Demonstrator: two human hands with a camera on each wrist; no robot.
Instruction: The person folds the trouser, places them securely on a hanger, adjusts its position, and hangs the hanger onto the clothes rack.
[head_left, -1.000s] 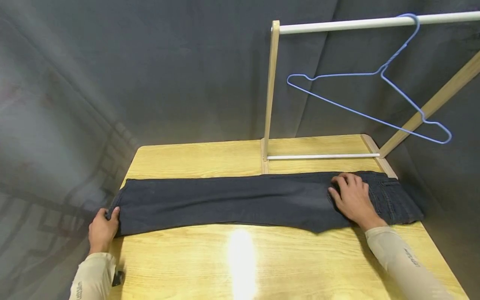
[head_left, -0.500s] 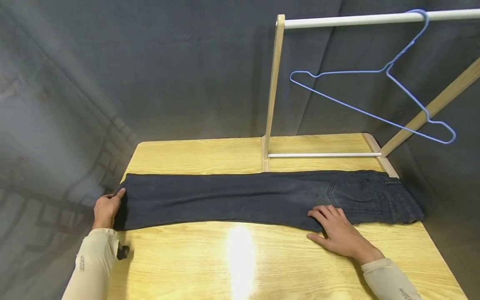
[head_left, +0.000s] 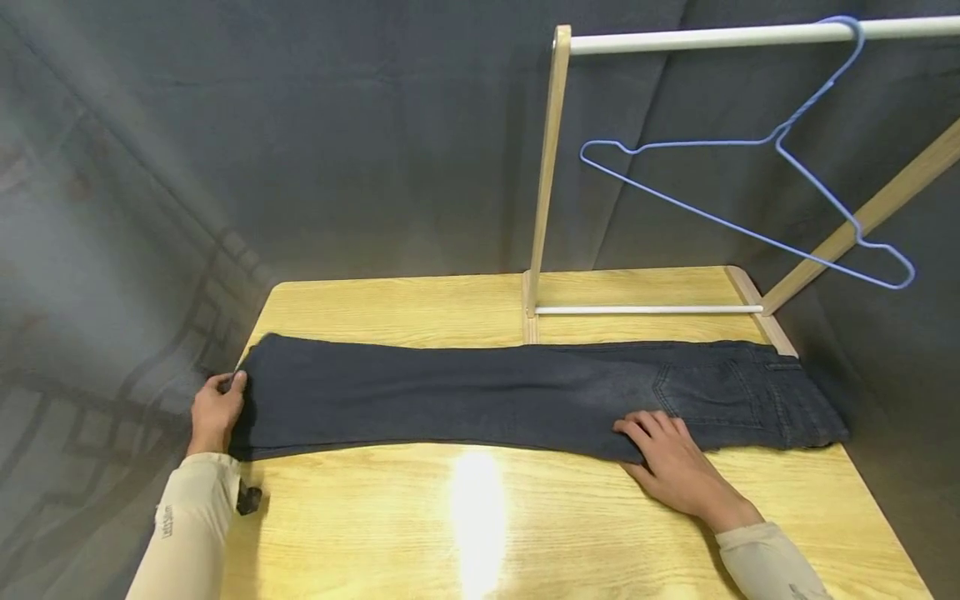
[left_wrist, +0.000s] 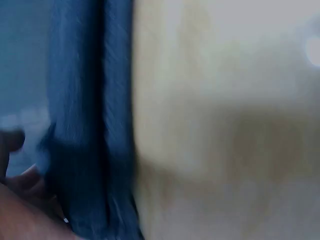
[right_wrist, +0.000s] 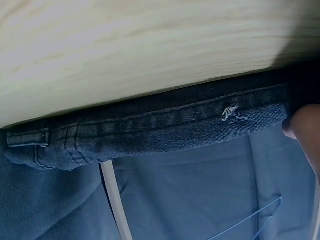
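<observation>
A pair of dark jeans (head_left: 450, 392), folded lengthwise, lies across the table with its leg ends at the left and its waist at the right. My left hand (head_left: 213, 412) holds the leg ends at the table's left side. Blurred denim layers (left_wrist: 85, 120) and part of that hand (left_wrist: 30, 205) show in the left wrist view. At the near edge, left of the back pocket, my right hand (head_left: 667, 467) grips the jeans, fingers on top and thumb at the edge. The right wrist view shows the stitched side (right_wrist: 165, 125) and a fingertip (right_wrist: 305, 130) against it.
A wooden rack (head_left: 546, 175) with a white top rail (head_left: 697, 37) stands behind the jeans at the right. From the rail hangs a blue wire hanger (head_left: 720, 221). Dark cloth walls (head_left: 375, 167) surround the wooden table (head_left: 375, 517) at the back and sides.
My right hand has moved from the pocket area to the jeans' near edge, and its thumb has closed in there. My left hand has shifted up along the leg ends; their far corner has moved.
</observation>
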